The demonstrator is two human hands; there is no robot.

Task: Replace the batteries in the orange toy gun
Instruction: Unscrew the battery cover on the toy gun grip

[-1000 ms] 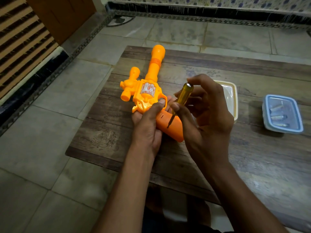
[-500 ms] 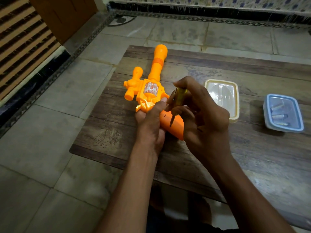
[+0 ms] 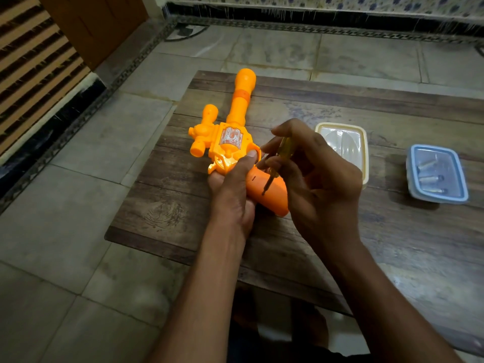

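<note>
The orange toy gun (image 3: 230, 137) lies on the wooden table (image 3: 340, 231), its barrel pointing away from me. My left hand (image 3: 233, 189) grips the gun at the trigger area, thumb pressed on the frame. The darker orange handle (image 3: 272, 195) sticks out toward me between both hands. My right hand (image 3: 314, 174) holds a yellow-handled screwdriver (image 3: 284, 150) in its fingertips. The metal tip rests on the handle's side. A blue-rimmed box (image 3: 436, 174) at the right holds a few batteries (image 3: 429, 178).
A cream-rimmed plastic container (image 3: 343, 142) sits just behind my right hand. The table's left and near edges drop to a tiled floor (image 3: 65, 231). A slatted wooden panel (image 3: 34, 64) stands at the far left.
My right hand has closed lower around the screwdriver, hiding most of its yellow handle, and its fingers have shifted. The gun and left hand stay in place.
</note>
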